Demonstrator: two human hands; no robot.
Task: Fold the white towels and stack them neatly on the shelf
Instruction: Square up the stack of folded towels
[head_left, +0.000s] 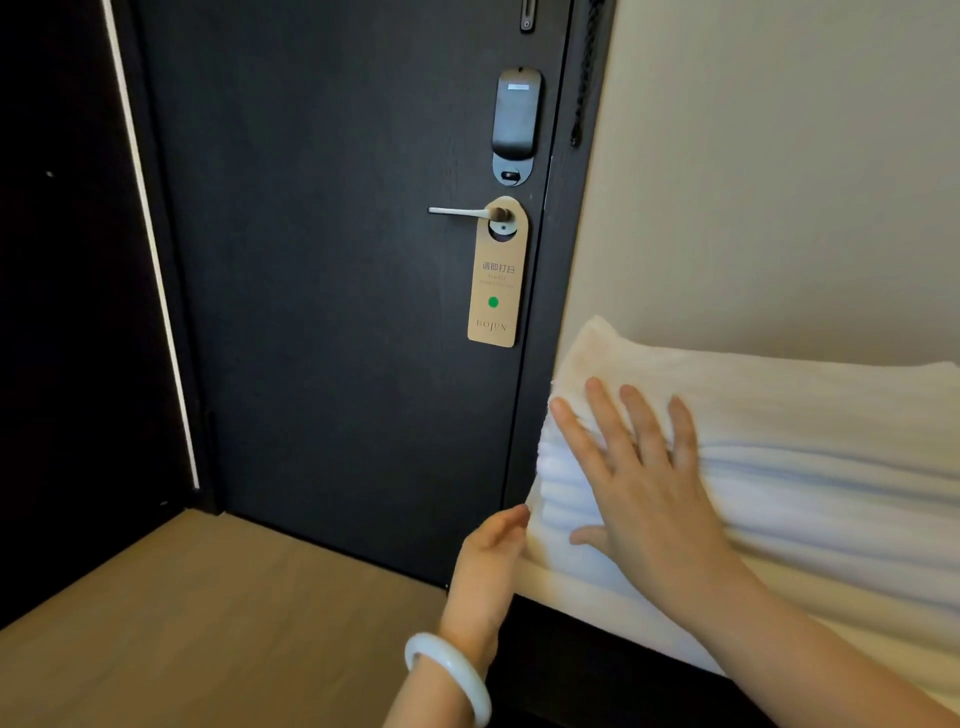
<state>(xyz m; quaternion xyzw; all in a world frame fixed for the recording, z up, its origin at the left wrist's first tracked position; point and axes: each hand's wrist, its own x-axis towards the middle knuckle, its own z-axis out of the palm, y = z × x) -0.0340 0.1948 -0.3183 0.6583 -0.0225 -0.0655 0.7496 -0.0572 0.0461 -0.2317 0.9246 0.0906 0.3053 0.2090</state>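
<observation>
Head view, right hand (631, 486) flat (fingers spread) on towels (831, 499)

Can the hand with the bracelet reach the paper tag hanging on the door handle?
Probably yes. The left hand is open at the towel stack's end, and nothing stands between it and the door tag above.

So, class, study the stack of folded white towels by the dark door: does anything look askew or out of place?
Nothing stands out. The stack of folded white towels sits even, right hand flat on it, left hand against its end.
</observation>
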